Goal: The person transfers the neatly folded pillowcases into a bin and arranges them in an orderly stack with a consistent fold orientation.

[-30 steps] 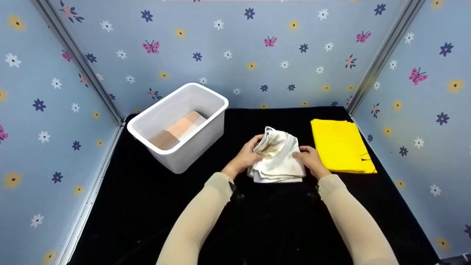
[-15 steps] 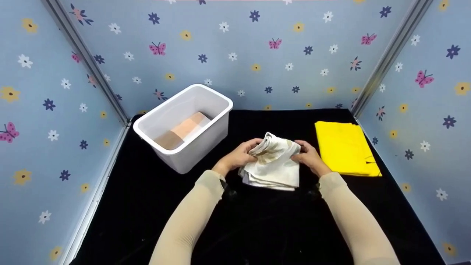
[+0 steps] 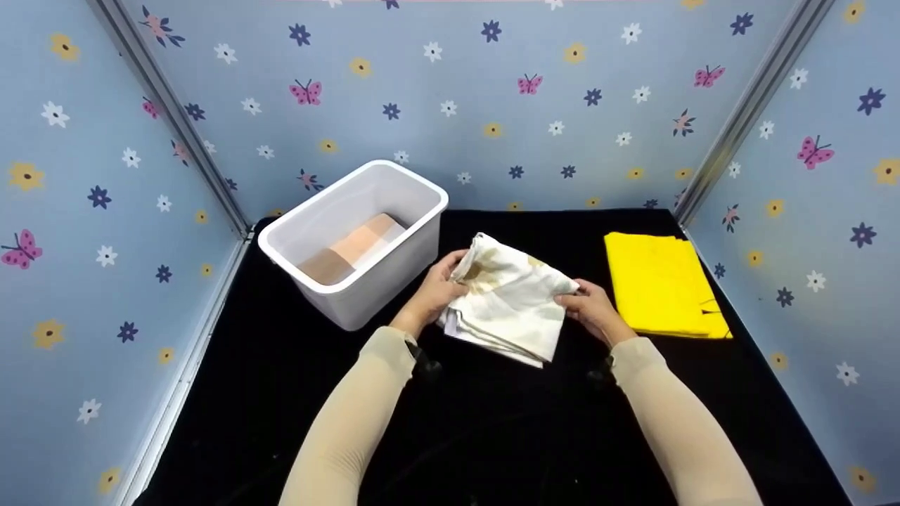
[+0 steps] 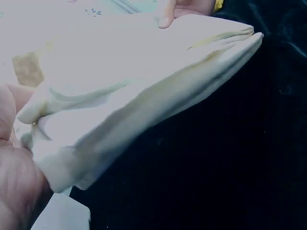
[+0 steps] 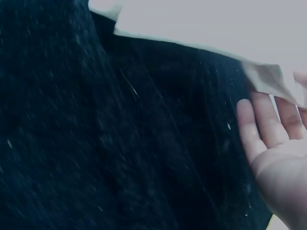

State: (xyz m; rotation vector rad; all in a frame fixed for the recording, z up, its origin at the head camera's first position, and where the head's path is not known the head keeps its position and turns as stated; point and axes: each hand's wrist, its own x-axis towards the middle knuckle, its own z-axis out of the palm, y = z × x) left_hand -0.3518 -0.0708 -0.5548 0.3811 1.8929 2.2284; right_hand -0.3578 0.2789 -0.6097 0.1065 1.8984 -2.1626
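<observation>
A folded white cloth (image 3: 517, 299) with brownish patches is held between both hands over the black tabletop. My left hand (image 3: 432, 294) grips its left edge, thumb on top and fingers behind. At the opposite edge, my right hand (image 3: 592, 309) pinches a corner of the cloth between thumb and fingers. Stacked layers show along the cloth's near side, and in the left wrist view the folded cloth (image 4: 144, 96) hangs in loose folds from the left palm. The right wrist view shows fingers (image 5: 268, 120) under the cloth's edge.
A white plastic bin (image 3: 351, 281) stands at the back left, with a folded brown, peach and pale item (image 3: 362, 240) inside. On the right lies a folded yellow cloth (image 3: 657, 284) with thin dark strings. Flower-patterned walls (image 3: 450, 140) enclose the black tabletop (image 3: 478, 436).
My left hand has moved left with its edge of the white cloth, and the hands are farther apart. The cloth now spreads wider and is tilted. The head view has shifted slightly.
</observation>
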